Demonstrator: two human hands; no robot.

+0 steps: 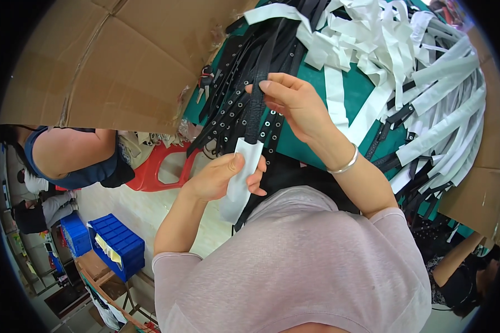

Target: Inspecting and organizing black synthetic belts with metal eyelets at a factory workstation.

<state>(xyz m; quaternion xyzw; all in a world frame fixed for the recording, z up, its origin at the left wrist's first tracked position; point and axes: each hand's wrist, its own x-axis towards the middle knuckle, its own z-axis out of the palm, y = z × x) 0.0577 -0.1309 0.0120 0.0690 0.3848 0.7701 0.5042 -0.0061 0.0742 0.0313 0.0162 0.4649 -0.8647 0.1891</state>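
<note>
My left hand (219, 173) is closed round a flat white sleeve (240, 183), its thumb pressing on the front. Out of the sleeve's upper opening runs a textured black belt (254, 119), so its lower end is hidden inside. Higher up, my right hand (295, 101) pinches that belt between thumb and fingers. Beside and beyond it, several black belts with metal eyelets (228, 94) lie over the green tabletop (301, 145). A tangled heap of white strips (364, 41) is at the far side of the table.
A thick bundle of white-sleeved belts (450, 114) hangs over the right side. Cardboard (133, 61) stands at left, with black-handled scissors (205, 80) near it. A red stool (164, 166), a blue crate (119, 244) and a seated person (72, 155) are lower left; another person (455, 277) is lower right.
</note>
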